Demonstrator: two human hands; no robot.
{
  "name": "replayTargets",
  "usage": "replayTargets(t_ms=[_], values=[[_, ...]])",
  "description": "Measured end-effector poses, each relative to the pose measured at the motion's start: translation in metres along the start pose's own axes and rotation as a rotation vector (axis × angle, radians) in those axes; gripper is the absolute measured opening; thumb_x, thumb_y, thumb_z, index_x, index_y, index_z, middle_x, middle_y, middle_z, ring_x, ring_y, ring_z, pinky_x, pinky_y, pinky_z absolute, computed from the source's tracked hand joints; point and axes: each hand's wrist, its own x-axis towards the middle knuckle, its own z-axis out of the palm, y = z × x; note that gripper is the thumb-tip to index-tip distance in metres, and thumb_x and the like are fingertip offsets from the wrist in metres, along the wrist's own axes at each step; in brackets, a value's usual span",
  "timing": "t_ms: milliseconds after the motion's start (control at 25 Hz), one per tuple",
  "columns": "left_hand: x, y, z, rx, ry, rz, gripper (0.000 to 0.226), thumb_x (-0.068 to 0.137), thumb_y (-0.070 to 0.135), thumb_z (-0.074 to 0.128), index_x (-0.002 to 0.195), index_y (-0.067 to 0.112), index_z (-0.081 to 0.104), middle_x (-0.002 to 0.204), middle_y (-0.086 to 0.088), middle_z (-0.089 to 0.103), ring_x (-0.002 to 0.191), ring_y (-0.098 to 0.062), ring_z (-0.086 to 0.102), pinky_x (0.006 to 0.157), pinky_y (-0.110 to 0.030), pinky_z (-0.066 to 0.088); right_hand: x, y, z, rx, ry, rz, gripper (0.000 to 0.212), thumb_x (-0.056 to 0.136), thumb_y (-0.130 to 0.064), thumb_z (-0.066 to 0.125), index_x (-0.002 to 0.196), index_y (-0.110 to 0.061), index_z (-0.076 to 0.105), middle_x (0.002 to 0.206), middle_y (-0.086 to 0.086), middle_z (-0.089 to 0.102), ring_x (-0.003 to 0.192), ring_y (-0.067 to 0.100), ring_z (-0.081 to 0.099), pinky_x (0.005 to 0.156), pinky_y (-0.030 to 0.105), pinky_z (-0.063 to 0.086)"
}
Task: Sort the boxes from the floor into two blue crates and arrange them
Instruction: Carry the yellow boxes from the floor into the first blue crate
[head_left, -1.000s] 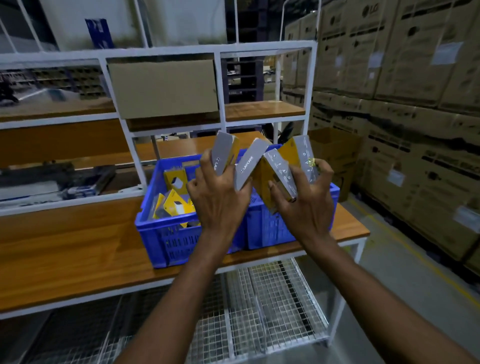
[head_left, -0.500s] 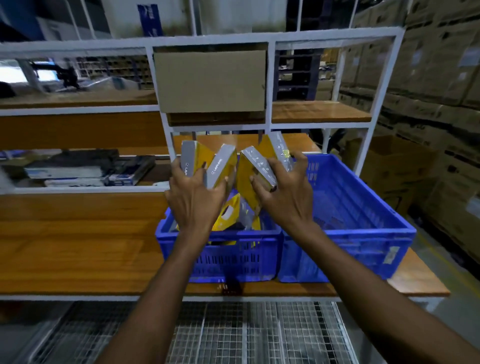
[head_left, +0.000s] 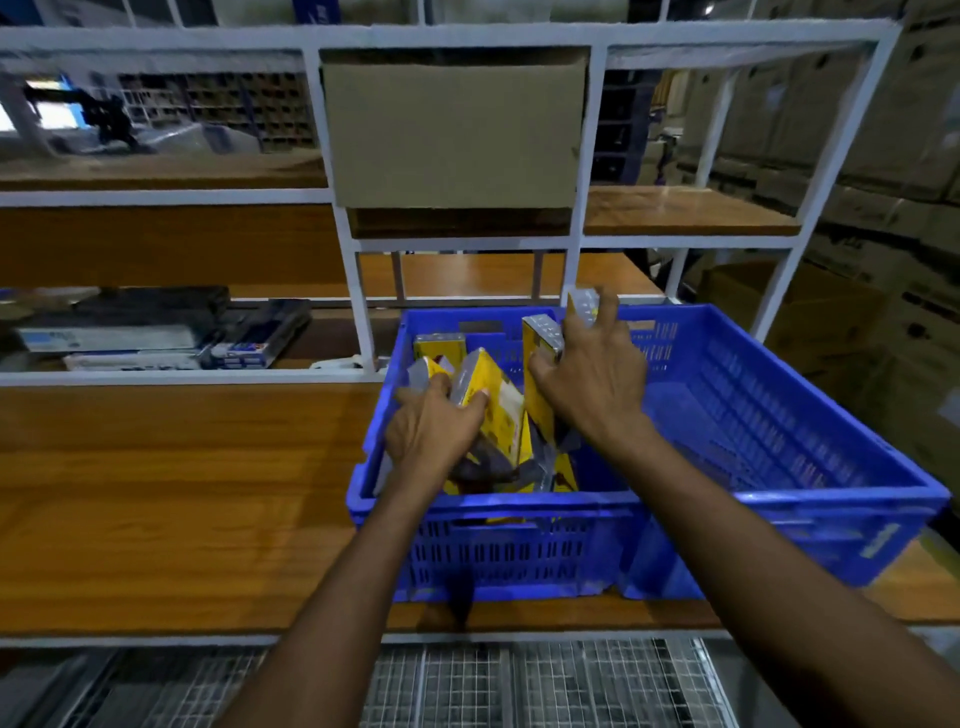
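Note:
Two blue crates stand side by side on the wooden bench. The left crate (head_left: 483, 540) holds several yellow and grey boxes, tumbled at angles. The right crate (head_left: 810, 415) looks bare inside. My left hand (head_left: 431, 431) reaches down into the left crate and grips a yellow and grey box (head_left: 488, 395) that leans to the right. My right hand (head_left: 592, 384) is over the same crate's right side, closed on two more boxes: one upright (head_left: 540, 338), one poking above my fingers (head_left: 584, 304).
The wooden bench (head_left: 182, 509) stretches to the left. A white metal shelf frame (head_left: 358, 312) rises behind the crates, with a cardboard box (head_left: 452, 130) on its upper shelf. Dark flat items (head_left: 156, 332) lie on a lower shelf at left. Stacked cartons (head_left: 883, 156) fill the right.
Both hands have dropped from above the crates down into the left crate with their boxes. The view has moved closer and turned so the crates sit lower and to the right.

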Motion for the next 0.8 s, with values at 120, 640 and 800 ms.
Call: replayTargets(t_ms=[120, 640, 800], values=[[0.012, 0.0, -0.006, 0.127, -0.124, 0.103, 0.085, 0.093, 0.066, 0.043, 0.162, 0.034, 0.005, 0.139, -0.016, 0.059, 0.121, -0.04, 0.06, 0.086, -0.042, 0.044, 0.012, -0.006, 0.0, -0.113, -0.1, -0.013, 0.048, 0.092, -0.048, 0.056, 0.122, -0.011, 0.064, 0.157, 0.013, 0.034, 0.111, 0.039, 0.059, 0.064, 0.037, 0.043], [0.053, 0.009, -0.042, 0.367, -0.386, 0.18, 0.064, 0.088, 0.063, 0.065, 0.127, 0.012, 0.059, 0.133, -0.012, 0.063, 0.118, -0.032, 0.061, 0.097, -0.039, 0.05, 0.037, -0.022, 0.066, -0.337, -0.265, -0.484, 0.052, 0.091, -0.036, 0.067, 0.138, -0.019, 0.053, 0.153, 0.01, 0.034, 0.105, 0.035, 0.055, 0.062, 0.04, 0.046], [0.068, 0.007, -0.036, 0.123, -0.192, 0.302, 0.053, 0.091, 0.056, 0.066, 0.128, 0.019, 0.059, 0.136, -0.006, 0.061, 0.123, -0.029, 0.059, 0.1, -0.043, 0.048, 0.042, -0.007, 0.09, -0.249, -0.278, -0.535, 0.089, 0.092, -0.045, 0.065, 0.162, -0.025, 0.015, 0.163, 0.014, 0.025, 0.11, 0.036, 0.055, 0.065, 0.04, 0.046]])
